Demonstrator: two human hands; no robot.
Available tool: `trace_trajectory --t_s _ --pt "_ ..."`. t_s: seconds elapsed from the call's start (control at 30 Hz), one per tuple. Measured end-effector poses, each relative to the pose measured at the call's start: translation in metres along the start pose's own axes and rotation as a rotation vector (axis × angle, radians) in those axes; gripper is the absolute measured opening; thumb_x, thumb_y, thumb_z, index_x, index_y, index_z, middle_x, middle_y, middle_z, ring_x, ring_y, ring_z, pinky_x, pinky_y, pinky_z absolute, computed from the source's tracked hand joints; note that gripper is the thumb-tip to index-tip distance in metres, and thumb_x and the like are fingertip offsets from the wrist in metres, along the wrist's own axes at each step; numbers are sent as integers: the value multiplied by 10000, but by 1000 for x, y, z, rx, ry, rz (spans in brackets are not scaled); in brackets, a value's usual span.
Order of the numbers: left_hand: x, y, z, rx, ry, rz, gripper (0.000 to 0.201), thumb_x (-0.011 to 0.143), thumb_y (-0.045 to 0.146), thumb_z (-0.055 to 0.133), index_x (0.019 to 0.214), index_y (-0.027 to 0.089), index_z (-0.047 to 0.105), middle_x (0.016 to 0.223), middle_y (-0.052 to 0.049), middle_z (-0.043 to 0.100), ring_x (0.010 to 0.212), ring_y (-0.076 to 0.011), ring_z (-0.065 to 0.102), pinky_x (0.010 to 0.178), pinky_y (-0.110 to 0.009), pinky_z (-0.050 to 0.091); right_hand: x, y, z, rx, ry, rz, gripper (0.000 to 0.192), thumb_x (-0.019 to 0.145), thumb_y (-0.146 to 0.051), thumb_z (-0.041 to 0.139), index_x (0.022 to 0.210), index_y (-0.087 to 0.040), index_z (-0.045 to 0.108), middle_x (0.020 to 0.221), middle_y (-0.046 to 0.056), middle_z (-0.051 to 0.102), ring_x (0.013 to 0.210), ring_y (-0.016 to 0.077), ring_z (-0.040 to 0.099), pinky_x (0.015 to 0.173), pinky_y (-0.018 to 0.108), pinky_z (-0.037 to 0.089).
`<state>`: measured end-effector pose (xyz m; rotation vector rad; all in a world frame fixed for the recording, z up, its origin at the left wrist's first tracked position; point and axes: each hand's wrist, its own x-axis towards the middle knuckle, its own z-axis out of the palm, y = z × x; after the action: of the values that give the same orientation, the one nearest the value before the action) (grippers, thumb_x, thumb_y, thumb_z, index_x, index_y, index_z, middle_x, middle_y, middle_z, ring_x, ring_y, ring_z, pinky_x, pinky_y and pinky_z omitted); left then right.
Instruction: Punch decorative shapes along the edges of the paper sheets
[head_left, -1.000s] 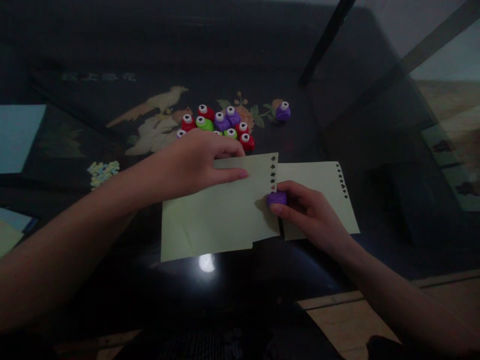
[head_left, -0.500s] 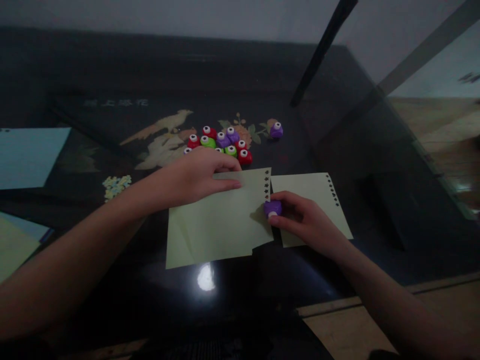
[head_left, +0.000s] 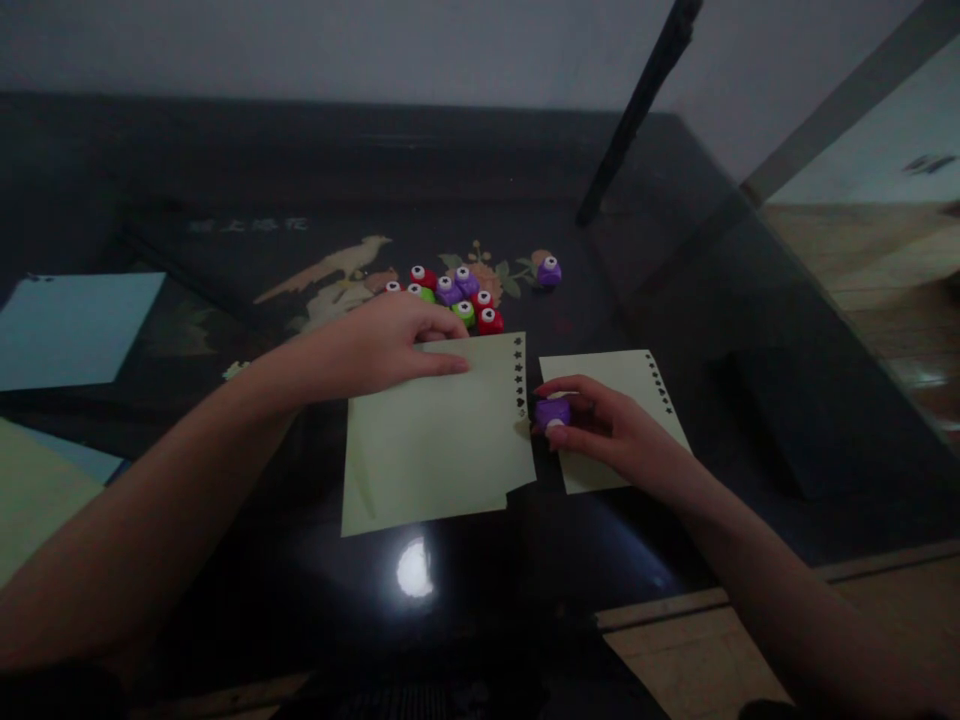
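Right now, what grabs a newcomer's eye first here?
Two pale yellow paper sheets lie side by side on the glossy black table, each with punched holes down its right edge. The right hand grips a small purple paper punch there; the left hand pins the nearer sheet.

Large paper sheet [head_left: 439,440]: pale yellow-green, with a column of small dark punched shapes along its right edge. Smaller paper sheet [head_left: 615,420]: same pale yellow-green, with a similar dark punched row at its right edge. Held punch [head_left: 553,411]: purple with a white spot. Cluster of punches [head_left: 450,292]: red, green and purple, each white-capped. Lone punch [head_left: 549,270]: purple, white-capped. Table [head_left: 225,180]: glossy black, with a cream bird and pale flowers. Far-left sheet [head_left: 75,328]: light blue.
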<state>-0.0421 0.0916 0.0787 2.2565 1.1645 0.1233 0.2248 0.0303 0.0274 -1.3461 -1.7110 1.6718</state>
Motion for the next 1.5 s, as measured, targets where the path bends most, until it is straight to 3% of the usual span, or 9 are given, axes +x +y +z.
trace_trajectory --t_s 0.4,0.53,0.67,0.8,0.97,1.03,1.1,1.3,1.5 --pt "-10 6 -14 -51 -32 -24 278 857 410 526 787 174 657 718 -1 632 650 -134 568 589 -238 375 3 -2 -2 -49 53 -69 256 801 -351 682 993 -199 607 949 47 661 838 170 635 757 336 526" --pt "-14 5 -15 -66 -20 7 277 866 412 517 803 180 655 750 -6 653 667 -138 578 602 -242 389 8 -1 -2 -8 92 -86 312 811 -367 671 1073 -201 647 1037 67 681 874 177 652 786 343 533" --pt "-20 8 -17 -42 -20 38 272 873 418 518 836 185 656 811 -23 672 731 -159 594 645 -257 398 14 4 -3 47 140 -99 328 837 -416 645 1068 -186 686 885 52 688 695 143 616 693 316 527" --pt "-26 13 -19 -35 -46 58 260 884 410 518 876 194 661 829 -24 676 743 -161 591 656 -257 393 18 4 -9 164 184 -122 417 741 -327 748 1125 -184 669 972 69 688 771 152 635 723 312 532" --pt "-29 15 -21 -11 -45 122 248 893 397 526 883 187 657 810 -22 670 727 -159 590 658 -257 387 34 -10 -30 -185 359 -245 411 765 -362 687 1117 -151 670 948 82 667 717 165 630 642 334 540" --pt "-29 16 -21 0 -41 147 246 894 387 526 887 182 662 814 -26 668 731 -162 590 655 -259 384 50 -14 -43 -274 444 -286 364 748 -353 701 1053 -154 697 1078 104 631 835 187 619 706 344 527" --pt "-30 17 -20 5 -33 174 235 889 371 534 909 180 668 832 -30 670 743 -164 591 654 -260 382 69 -14 -54 -365 515 -312 317 708 -299 736 987 -149 718 987 88 648 894 208 597 803 365 491" --pt "-30 20 -12 -31 -51 200 204 885 341 544 933 184 664 863 -22 679 778 -164 598 673 -257 395 116 11 -65 -512 629 -359 244 737 -273 717 945 -145 704 870 82 691 786 212 612 782 374 470" --pt "-25 19 -5 -2 -31 199 164 878 319 555 919 198 657 858 -8 671 768 -158 593 675 -253 391 138 30 -67 -611 697 -434 214 696 -234 759 897 -194 699 954 77 664 913 244 602 823 388 474"
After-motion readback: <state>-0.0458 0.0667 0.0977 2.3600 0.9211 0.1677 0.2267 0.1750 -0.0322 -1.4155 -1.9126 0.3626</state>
